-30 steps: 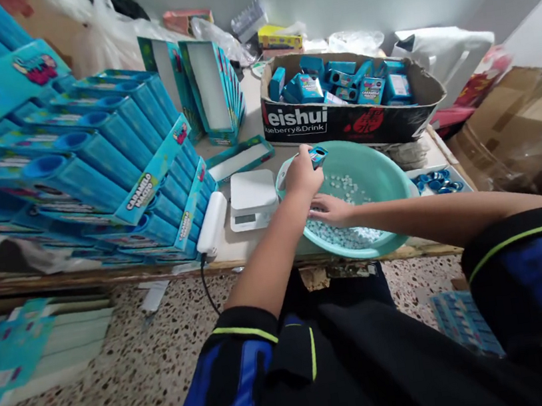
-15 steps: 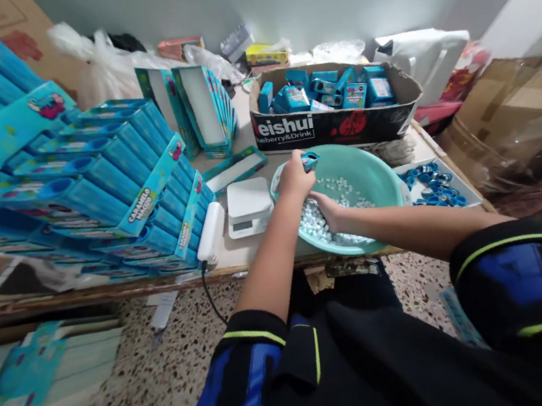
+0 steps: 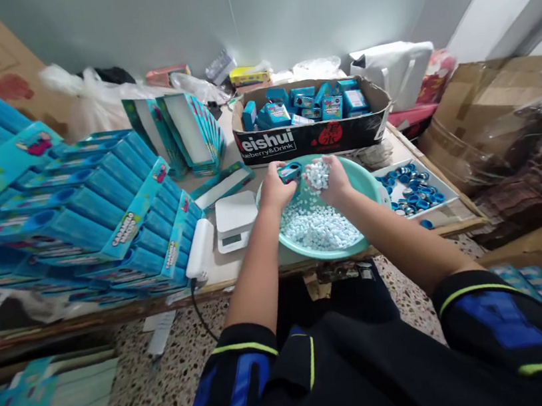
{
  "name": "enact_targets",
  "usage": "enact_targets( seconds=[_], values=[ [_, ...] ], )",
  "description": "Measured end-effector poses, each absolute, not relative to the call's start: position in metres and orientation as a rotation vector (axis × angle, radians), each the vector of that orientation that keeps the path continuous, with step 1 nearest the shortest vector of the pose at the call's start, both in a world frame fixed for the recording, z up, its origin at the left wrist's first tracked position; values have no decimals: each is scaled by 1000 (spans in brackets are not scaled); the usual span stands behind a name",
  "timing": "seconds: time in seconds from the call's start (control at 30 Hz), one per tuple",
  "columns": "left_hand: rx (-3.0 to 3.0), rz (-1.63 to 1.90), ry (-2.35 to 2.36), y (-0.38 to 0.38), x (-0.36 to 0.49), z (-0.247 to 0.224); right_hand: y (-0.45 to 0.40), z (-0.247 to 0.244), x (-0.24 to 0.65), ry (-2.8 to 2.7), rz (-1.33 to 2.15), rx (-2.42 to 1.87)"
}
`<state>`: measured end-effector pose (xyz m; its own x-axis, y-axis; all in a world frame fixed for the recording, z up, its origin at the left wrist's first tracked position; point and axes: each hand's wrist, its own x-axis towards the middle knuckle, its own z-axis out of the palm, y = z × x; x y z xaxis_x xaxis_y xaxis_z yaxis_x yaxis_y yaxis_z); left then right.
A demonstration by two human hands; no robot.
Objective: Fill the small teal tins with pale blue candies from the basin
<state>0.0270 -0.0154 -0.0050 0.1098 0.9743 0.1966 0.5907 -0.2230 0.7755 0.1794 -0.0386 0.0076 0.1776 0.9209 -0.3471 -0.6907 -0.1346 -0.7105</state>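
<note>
My left hand (image 3: 276,189) grips a small blue candy box (image 3: 289,172), its round hole facing up, over the left side of a mint-green basin (image 3: 371,182). Cupped in my right hand (image 3: 337,180) is a heap of small white candies (image 3: 318,174), held just right of the box. A few pieces hang below the fingers. Many more white candies (image 3: 322,226) cover the bottom of the basin.
A white scale (image 3: 235,213) stands left of the basin, beside a white cylindrical device (image 3: 200,250) with a cable. Blue boxes fill a black carton (image 3: 312,138) behind. Blue caps lie in a white tray (image 3: 443,187) at right. Stacked blue display boxes (image 3: 101,213) rise at left.
My right hand has come up out of the candies with a handful, close to the box. My left hand still holds the box, now tilted differently. The camera view has shifted slightly.
</note>
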Motion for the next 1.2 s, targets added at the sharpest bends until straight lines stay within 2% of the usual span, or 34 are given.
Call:
enact_targets(
  seconds=[0.1, 0.27, 0.6, 1.2],
  values=[
    [2014, 680, 1380, -18, 25, -6, -28, 12, 186, -291, 1303, -864],
    [2066, 549, 1047, -14, 25, -8, -17, 1, 188, -418, 1211, -918],
    [2088, 581, 1023, -14, 24, -10, -11, -22, 191, -774, 1100, -1048],
    [2139, 747, 1114, -23, 30, -8, -26, -5, 182, -1028, 977, -1005]
  ],
)
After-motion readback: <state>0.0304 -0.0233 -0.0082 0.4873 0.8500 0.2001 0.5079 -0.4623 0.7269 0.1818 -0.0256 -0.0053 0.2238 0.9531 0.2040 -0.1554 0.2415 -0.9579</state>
